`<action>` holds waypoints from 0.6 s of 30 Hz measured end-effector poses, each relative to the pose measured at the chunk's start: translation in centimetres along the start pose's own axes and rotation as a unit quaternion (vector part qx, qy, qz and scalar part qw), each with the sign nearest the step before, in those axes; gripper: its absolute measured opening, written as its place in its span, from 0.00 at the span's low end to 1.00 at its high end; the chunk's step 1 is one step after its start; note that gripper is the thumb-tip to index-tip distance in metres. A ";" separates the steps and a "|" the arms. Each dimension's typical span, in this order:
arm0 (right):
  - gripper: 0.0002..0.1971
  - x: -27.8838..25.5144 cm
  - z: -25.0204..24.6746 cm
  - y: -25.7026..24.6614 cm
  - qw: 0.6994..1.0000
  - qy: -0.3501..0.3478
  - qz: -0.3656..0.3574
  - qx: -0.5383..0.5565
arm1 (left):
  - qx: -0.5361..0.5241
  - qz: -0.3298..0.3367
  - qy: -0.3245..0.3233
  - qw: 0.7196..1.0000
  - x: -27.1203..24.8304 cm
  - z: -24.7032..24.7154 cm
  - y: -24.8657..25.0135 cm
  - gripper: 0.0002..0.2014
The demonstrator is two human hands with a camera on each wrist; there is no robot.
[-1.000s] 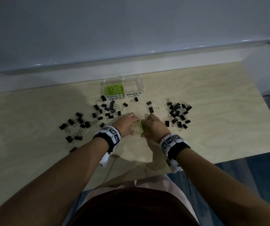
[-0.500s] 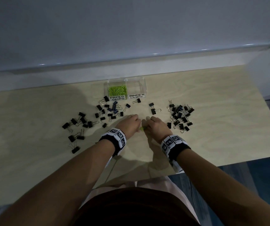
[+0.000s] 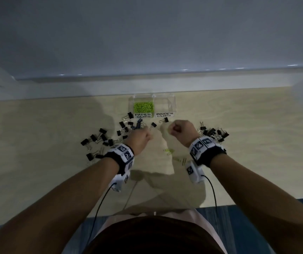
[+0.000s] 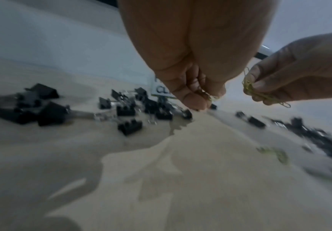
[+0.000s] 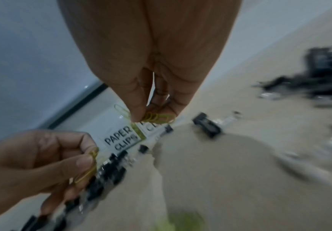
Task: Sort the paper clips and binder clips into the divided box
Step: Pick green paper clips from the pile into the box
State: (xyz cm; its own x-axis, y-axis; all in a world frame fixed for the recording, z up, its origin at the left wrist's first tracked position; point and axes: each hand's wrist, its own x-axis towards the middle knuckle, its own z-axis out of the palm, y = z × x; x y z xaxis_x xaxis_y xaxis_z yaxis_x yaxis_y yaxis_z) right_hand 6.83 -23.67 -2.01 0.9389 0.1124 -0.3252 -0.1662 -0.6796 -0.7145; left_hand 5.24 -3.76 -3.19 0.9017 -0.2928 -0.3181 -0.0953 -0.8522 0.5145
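Observation:
A clear divided box (image 3: pixel 172 102) stands at the table's back, labelled PAPER CLIPS and BINDER CLIPS. Green paper clips (image 3: pixel 143 107) fill its left compartment; the right one looks bare. My left hand (image 3: pixel 141 138) pinches a few green paper clips (image 5: pixel 89 165) above the table, in front of the box. My right hand (image 3: pixel 180 129) pinches a bunch of green paper clips (image 5: pixel 157 117) just short of the box front. A few loose paper clips (image 3: pixel 169 151) lie on the table between my wrists. Black binder clips (image 3: pixel 128 125) lie scattered left of my hands.
A second heap of black binder clips (image 3: pixel 213 133) lies right of my right wrist, and one single binder clip (image 3: pixel 165 120) sits before the box. The wooden table (image 3: pixel 247 153) ends at a wall ledge behind the box and at a front edge near my body.
Both hands have lifted from the paper clip pile in the middle, moved apart and toward the box, each carrying paper clips. A few clips stay on the table behind them.

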 end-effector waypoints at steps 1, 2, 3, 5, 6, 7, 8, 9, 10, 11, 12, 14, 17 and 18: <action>0.06 1.2 -0.1 -1.3 1.000 0.010 -0.012 0.007 | -0.024 -0.012 0.033 0.999 0.5 -1.0 -0.3 0.07; 0.05 2.5 0.0 -2.7 1.000 0.017 -0.021 0.012 | -0.044 -0.025 0.064 0.997 0.9 -2.1 -0.7 0.07; 0.04 3.8 0.1 -4.1 0.999 0.025 -0.030 0.010 | -0.065 -0.043 0.091 0.993 1.4 -3.1 -0.8 0.08; 0.03 6.2 0.5 -6.6 0.998 0.038 -0.041 -0.013 | -0.112 -0.076 0.134 0.982 2.5 -4.8 -1.0 0.07; 0.04 7.3 0.8 -7.7 0.998 0.040 -0.040 -0.026 | -0.129 -0.090 0.148 0.976 3.1 -5.5 -1.0 0.06; 0.05 8.2 1.1 -8.7 0.998 0.038 -0.036 -0.036 | -0.136 -0.103 0.161 0.972 3.7 -6.2 -0.8 0.06; 0.05 9.0 1.3 -9.5 0.998 0.033 -0.032 -0.048 | -0.132 -0.118 0.171 0.969 4.4 -6.7 -0.6 0.06; 0.06 9.5 1.5 -10.1 0.997 0.027 -0.027 -0.062 | -0.119 -0.138 0.174 0.968 5.1 -7.2 -0.2 0.06; 0.06 10.0 1.7 -10.4 0.997 0.022 -0.020 -0.071 | -0.102 -0.159 0.171 0.967 5.7 -7.5 0.2 0.06; 0.07 10.2 1.8 -10.5 0.997 0.019 -0.013 -0.072 | -0.087 -0.179 0.165 0.966 6.2 -7.8 0.6 0.08; 0.08 10.1 1.7 -10.3 0.998 0.020 -0.008 -0.062 | -0.079 -0.194 0.156 0.965 6.6 -7.9 0.9 0.09; 0.10 9.0 1.0 -9.5 0.999 0.036 -0.007 -0.030 | -0.083 -0.199 0.145 0.966 7.0 -7.9 1.2 0.09; 0.10 6.1 -1.0 -6.9 0.999 0.051 -0.011 -0.005 | -0.055 -0.142 0.149 0.977 6.2 -6.9 1.2 0.11; 0.10 4.9 -1.5 -5.6 0.999 0.037 -0.006 -0.015 | -0.033 -0.106 0.143 0.983 5.7 -6.3 1.4 0.11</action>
State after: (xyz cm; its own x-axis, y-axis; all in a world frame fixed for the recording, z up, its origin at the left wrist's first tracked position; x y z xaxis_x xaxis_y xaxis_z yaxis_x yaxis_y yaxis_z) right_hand 12.83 -20.37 1.37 0.9608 0.0681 -0.2689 -0.1461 -0.6996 -0.6995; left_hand 12.94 -3.84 0.73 0.9808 0.0307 -0.1926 0.1275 -0.8482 0.5141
